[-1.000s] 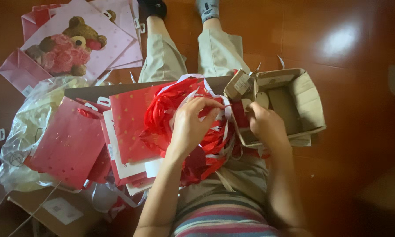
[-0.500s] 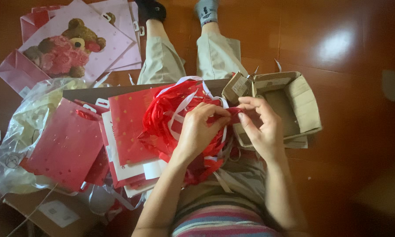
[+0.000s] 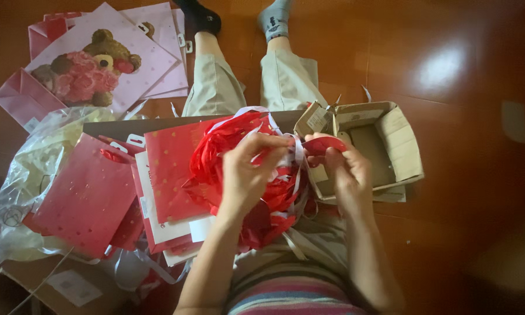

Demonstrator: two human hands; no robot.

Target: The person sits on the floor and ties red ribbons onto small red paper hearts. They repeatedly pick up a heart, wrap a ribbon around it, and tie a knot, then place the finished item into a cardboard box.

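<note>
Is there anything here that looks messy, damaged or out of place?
Yes. The red and white ribbons on the lap form a loose tangle, which both hands are picking at. The small cardboard box sits askew with ragged, bent flaps. Gift bags lie in an uneven heap.

Both forearms extend forward over the lap. Left hand (image 3: 245, 175): back facing up, fingers (image 3: 268, 143) curled and pinched. Right hand (image 3: 347, 175): just beside it, fingers bent inward, thumb and forefinger closed.
</note>
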